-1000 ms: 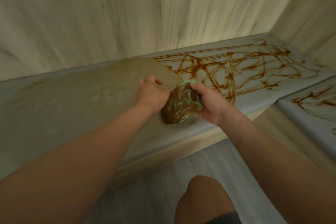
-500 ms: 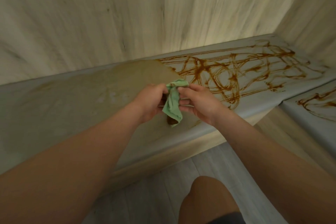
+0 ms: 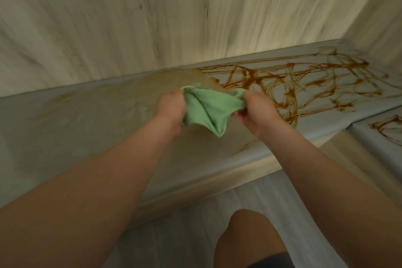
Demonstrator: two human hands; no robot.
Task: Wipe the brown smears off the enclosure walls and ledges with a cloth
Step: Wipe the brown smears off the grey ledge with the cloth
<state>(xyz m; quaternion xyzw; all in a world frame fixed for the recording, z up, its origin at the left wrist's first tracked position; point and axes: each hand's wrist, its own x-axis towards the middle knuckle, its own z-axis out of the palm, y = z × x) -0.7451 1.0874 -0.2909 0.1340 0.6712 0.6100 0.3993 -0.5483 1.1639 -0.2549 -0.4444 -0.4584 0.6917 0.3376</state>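
no readable text, labels or numbers anywhere

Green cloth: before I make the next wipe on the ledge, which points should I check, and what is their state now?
1. Grip on the green cloth: ok; the left hand and the right hand each hold one end.
2. Clean face turned outward: ok; the visible side is green, with no brown. Hidden side: cannot tell.
3. Cloth pressed on the ledge: not ok; it is stretched between the hands, not laid flat.
4. Ledge free of brown smears: not ok; they cover its right part.
5. The side ledge at the right: not ok; smeared too.
6. The wall above: ok; no smears visible.
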